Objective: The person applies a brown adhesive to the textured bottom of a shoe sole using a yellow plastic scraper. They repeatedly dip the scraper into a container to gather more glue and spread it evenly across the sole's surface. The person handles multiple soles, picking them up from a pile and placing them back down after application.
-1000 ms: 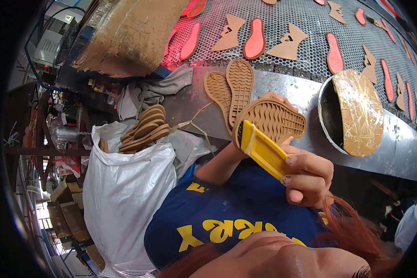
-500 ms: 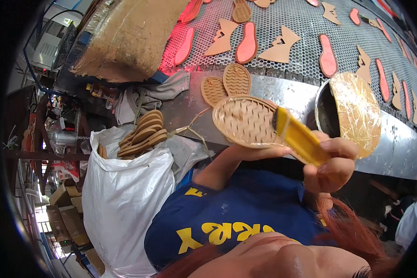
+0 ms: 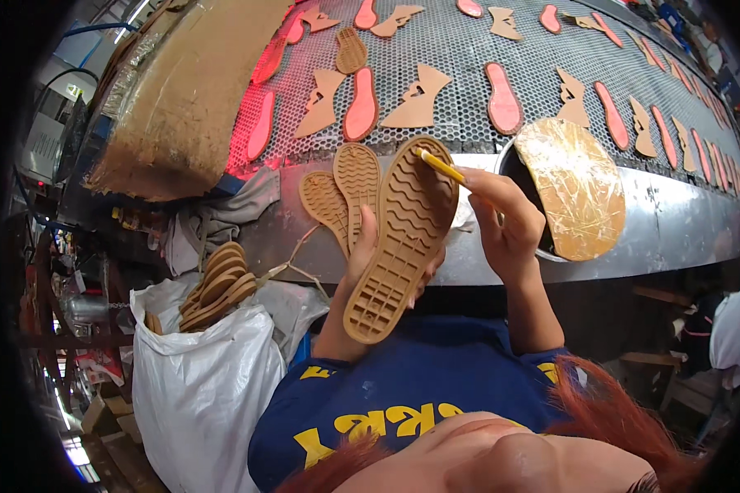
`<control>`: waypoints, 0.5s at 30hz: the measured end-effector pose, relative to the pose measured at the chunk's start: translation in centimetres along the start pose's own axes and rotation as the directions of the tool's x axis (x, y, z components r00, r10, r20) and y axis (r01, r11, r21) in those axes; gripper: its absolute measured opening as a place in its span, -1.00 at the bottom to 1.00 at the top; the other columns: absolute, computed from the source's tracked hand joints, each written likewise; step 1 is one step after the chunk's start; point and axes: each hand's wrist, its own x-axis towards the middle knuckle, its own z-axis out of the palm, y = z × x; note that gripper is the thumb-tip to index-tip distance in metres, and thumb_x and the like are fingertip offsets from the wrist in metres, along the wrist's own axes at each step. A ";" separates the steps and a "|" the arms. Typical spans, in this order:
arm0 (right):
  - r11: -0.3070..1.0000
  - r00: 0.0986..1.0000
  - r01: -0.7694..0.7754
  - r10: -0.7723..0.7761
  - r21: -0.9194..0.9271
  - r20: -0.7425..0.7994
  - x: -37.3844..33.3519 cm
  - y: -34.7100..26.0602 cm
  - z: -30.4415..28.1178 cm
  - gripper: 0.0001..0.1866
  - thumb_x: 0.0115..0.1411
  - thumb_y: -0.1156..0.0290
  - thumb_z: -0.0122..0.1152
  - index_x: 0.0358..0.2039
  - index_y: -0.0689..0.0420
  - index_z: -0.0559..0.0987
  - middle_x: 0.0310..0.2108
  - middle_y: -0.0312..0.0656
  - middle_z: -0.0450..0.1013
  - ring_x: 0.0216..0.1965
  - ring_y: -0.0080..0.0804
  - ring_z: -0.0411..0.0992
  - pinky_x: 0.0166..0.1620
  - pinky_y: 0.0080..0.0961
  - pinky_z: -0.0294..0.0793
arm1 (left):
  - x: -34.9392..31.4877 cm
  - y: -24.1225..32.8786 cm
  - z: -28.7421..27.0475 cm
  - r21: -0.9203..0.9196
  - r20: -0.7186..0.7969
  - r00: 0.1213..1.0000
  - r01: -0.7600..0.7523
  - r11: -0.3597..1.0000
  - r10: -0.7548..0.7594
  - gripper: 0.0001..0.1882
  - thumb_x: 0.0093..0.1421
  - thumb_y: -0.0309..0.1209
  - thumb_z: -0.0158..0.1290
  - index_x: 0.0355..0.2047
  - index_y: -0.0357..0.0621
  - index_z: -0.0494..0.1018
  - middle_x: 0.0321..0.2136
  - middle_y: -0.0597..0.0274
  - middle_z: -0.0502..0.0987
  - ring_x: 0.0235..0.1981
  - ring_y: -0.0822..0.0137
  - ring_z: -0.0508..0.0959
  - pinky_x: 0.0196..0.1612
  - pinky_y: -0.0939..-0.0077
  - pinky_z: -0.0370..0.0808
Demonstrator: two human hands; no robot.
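Observation:
My left hand [image 3: 363, 246] grips a tan shoe sole [image 3: 403, 238] by its middle, thumb on one edge and fingers round the other. The sole stands tilted, its wavy and gridded tread in full view. Pinched in my right hand [image 3: 508, 218] is a yellow-handled brush [image 3: 441, 167], whose tip meets the tread near the upper, wider end of the sole. Its bristles are mostly hidden. Just behind, two more tan soles, one sole [image 3: 356, 177] and another sole [image 3: 324, 204], lie overlapping on the metal ledge [image 3: 674, 234].
Pink-topped insoles [image 3: 504, 99] and tan cut pieces [image 3: 419, 97] lie in rows on a mesh conveyor [image 3: 460, 51]. A taped brown cover [image 3: 571, 189] partly covers a metal pot [image 3: 508, 164] at right. Left are a white sack [image 3: 201, 394] with stacked soles [image 3: 222, 283] and cardboard [image 3: 181, 90].
The sole has swung from nearly sideways to a more upright tilt, showing its whole tread. The brush has moved to its far end. The head view has shifted, and some conveyor pieces sit differently.

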 end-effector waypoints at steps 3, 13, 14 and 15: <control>0.986 0.987 0.099 -0.081 -0.132 0.141 -0.1 -1.6 0.3 -0.71 -0.02 0.67 0.20 -0.22 0.22 0.54 -0.31 -0.06 0.51 -0.27 -0.11 0.50 -0.09 -0.24 0.50 | -0.1 0.2 -0.2 -0.059 -0.040 0.998 0.043 0.997 -0.045 -0.01 0.12 0.45 -0.56 0.08 -0.24 0.23 -0.47 0.02 0.42 -0.70 0.35 0.47 -0.72 0.60 0.48; 0.990 0.992 -0.068 0.080 -0.120 0.095 0.1 0.3 -0.2 -0.76 0.00 0.63 0.14 -0.27 0.13 0.55 -0.45 -0.22 0.46 -0.33 -0.27 0.47 -0.19 -0.34 0.46 | 0.4 0.0 -1.2 -0.176 0.080 0.992 0.111 0.978 -0.098 -0.12 0.20 0.36 -0.45 0.08 -0.23 0.26 -0.43 -0.02 0.45 -0.58 0.32 0.53 -0.66 0.52 0.54; 0.977 0.990 -0.021 0.051 -0.213 0.134 0.2 0.1 -0.4 -0.75 -0.01 0.63 0.15 -0.27 0.12 0.55 -0.46 -0.22 0.46 -0.35 -0.27 0.46 -0.21 -0.35 0.45 | 0.4 0.0 -1.3 -0.164 0.096 0.990 0.115 0.980 -0.101 -0.13 0.20 0.36 -0.45 0.07 -0.22 0.26 -0.44 -0.02 0.45 -0.58 0.32 0.53 -0.66 0.51 0.54; 0.953 0.984 0.029 0.025 -0.301 0.176 0.3 -0.5 -0.5 -0.74 -0.02 0.64 0.16 -0.27 0.12 0.56 -0.47 -0.23 0.45 -0.37 -0.27 0.45 -0.24 -0.36 0.44 | 0.4 0.0 -1.2 -0.152 0.111 0.988 0.120 0.981 -0.103 -0.13 0.21 0.35 -0.45 0.07 -0.22 0.27 -0.45 -0.03 0.45 -0.57 0.32 0.54 -0.66 0.51 0.55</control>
